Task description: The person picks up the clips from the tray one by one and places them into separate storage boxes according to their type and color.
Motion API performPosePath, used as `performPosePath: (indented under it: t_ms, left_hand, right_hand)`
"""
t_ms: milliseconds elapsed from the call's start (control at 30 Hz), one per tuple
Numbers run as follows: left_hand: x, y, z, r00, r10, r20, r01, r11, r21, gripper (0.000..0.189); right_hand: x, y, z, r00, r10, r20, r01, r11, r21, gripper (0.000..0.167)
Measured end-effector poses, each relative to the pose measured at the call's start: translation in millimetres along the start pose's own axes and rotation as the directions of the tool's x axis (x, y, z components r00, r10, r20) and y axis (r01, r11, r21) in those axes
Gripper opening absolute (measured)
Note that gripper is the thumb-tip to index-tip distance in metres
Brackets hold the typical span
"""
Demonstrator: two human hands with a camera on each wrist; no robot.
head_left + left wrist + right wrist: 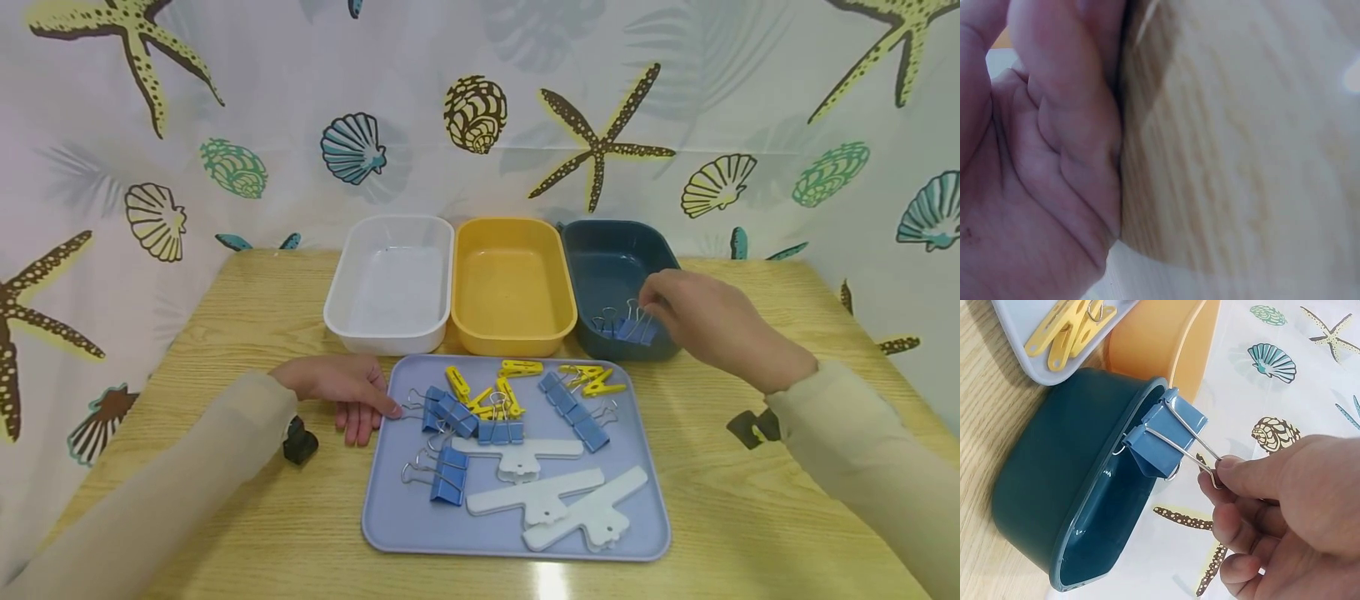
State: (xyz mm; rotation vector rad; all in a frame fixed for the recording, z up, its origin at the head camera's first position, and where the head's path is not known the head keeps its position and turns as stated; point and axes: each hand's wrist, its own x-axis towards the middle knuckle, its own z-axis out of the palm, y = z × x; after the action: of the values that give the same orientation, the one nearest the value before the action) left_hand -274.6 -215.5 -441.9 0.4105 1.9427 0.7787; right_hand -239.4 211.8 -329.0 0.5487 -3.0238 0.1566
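In the right wrist view, my right hand [1291, 500] pinches the wire handles of a blue binder clip [1169, 434] between thumb and forefinger, at the mouth of the dark teal bin [1054, 469]. More wire loops show beside that clip; whether they belong to a second clip is unclear. At the left rim of the pale lavender tray [517, 537], my left hand [337, 387] rests with relaxed fingers on the table. Its foremost digit reaches over the rim, close to the wire handle of a blue binder clip [432, 408]; contact cannot be told.
The tray holds more blue binder clips [450, 477], yellow clothespins [521, 368] and white bag clips [536, 496]. Behind it, a white bin [386, 343] and a yellow bin [513, 343] stand beside the teal one. A patterned cloth [420, 100] hangs at the back.
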Motion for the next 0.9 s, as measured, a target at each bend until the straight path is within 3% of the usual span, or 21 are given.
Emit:
performPosePath:
  t_ms: [900]
  left_hand:
    - [-0.5,-0.8,0.6,1.000,0.009,-0.011,-0.009,1.000,-0.008,0.039]
  right_hand:
    - [7.8,6.5,6.2,0.999,-0.006,-0.051,0.006,1.000,0.003,0.013]
